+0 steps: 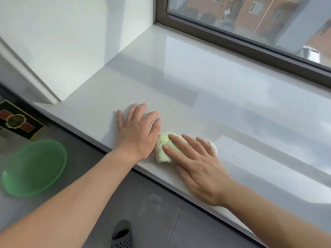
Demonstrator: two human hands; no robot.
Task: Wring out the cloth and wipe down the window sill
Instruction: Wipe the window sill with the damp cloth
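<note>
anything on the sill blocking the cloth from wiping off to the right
Nothing visible does. The sill to the right of the cloth is bare. The right hand presses the cloth; the left hand lies flat on its left.

**No readable text in view**

I find no words, numbers or brand names that I can read anywhere in my head view; the only sign-like mark is on the black box at the left edge, which bears a gold-edged emblem over a red band, with gold trim along its border; if the emblem carries lettering, it is too blurred for me to make out; the building seen through the window glass shows no legible signs either.
</note>
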